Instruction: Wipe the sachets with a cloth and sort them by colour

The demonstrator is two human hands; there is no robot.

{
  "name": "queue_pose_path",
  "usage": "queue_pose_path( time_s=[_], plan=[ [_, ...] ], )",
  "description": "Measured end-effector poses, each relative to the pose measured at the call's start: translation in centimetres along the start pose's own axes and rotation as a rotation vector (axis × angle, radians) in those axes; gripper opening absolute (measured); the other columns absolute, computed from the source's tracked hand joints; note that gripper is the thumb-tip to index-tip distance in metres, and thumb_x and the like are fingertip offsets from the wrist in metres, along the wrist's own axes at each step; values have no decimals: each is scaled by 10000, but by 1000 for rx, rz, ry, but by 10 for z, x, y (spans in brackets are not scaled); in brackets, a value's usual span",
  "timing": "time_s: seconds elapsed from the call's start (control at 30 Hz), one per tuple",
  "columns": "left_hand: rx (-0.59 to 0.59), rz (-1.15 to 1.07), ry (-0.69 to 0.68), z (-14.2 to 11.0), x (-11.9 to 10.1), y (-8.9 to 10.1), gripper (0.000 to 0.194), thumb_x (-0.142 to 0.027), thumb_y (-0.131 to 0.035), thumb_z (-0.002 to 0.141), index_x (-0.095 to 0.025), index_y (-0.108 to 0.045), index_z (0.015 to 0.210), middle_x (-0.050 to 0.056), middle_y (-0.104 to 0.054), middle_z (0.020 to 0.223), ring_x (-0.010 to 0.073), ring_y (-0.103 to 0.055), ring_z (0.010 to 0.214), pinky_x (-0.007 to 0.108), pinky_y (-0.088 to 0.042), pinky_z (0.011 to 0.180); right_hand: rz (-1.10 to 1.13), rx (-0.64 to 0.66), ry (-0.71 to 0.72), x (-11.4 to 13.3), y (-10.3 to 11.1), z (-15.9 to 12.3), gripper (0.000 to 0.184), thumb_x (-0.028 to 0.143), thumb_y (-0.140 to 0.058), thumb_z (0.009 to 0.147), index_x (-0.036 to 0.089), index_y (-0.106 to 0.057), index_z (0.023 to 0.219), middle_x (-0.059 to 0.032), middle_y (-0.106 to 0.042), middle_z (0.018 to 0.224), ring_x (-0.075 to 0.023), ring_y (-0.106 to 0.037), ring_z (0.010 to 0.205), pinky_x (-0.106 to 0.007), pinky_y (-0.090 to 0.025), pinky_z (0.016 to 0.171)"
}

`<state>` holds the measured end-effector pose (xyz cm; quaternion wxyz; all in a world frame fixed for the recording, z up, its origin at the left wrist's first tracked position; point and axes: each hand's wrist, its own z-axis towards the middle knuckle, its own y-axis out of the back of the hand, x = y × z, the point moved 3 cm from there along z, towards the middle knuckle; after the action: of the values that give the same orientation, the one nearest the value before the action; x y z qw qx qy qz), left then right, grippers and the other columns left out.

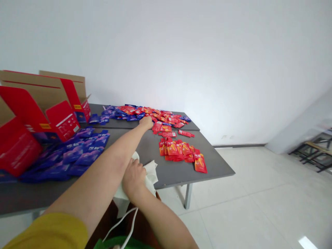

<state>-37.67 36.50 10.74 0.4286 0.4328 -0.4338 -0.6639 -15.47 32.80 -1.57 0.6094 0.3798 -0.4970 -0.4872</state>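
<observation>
While the left hand (146, 121) stretches out, curled against the near edge of the heaped red and blue sachets (166, 116), whether it holds one I cannot tell; the right hand (133, 178), farther back, clutches a white cloth (150, 174).

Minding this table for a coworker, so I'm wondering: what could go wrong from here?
The left hand presses into overlapping red and blue sachets, and might mix them further. The red sachet near the table's front edge could slip off if nudged. The white cloth bunched by the right hand might snag nearby sachets.
</observation>
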Motion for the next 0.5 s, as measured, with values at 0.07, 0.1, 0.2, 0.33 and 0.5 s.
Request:
queue_pose_path(
  time_s=[0.07, 0.1, 0.2, 0.33, 0.5],
  plan=[
    [22, 48, -30, 17, 4, -11, 393, -338, -551, 854, -143, -672, 1173, 175, -650, 1248, 277, -599, 1168, 328, -465, 951, -19, -3, 18, -8, 1, 0, 306, 84, -371, 934, 160, -569, 1155, -144, -646, 1055, -255, -677, 923, -382, -572, 688],
    [33, 71, -50, 25, 2, -18, 395, -342, -566, 847, -145, -672, 1172, 172, -649, 1250, 277, -592, 1174, 340, -456, 965, -26, 2, 21, -11, 2, 0, 302, 83, -379, 931, 163, -563, 1156, -142, -646, 1056, -256, -676, 923, -386, -572, 690],
    [62, 114, -94, 44, -14, -40, 520, -451, -595, 827, -102, -641, 1209, 215, -632, 1255, 316, -580, 1179, 396, -453, 964, -29, 27, 1, -20, 5, 2, 317, 74, -378, 926, 177, -558, 1167, -138, -644, 1063, -255, -672, 925, -393, -570, 698],
    [110, 146, -75, 55, -36, -66, 563, -474, -576, 836, -89, -613, 1245, 251, -619, 1248, 336, -610, 1137, 385, -504, 877, 14, 90, 8, -26, 5, 8, 335, 86, -371, 932, 195, -573, 1175, -138, -643, 1075, -271, -656, 965, -420, -571, 692],
    [159, 141, -216, 47, -36, -72, 394, -266, -571, 842, -114, -645, 1198, 237, -634, 1226, 321, -618, 1125, 385, -495, 899, 43, 55, -29, -30, 1, 10, 337, 69, -378, 918, 202, -554, 1172, -112, -650, 1052, -268, -668, 938, -419, -571, 690]
  ],
)
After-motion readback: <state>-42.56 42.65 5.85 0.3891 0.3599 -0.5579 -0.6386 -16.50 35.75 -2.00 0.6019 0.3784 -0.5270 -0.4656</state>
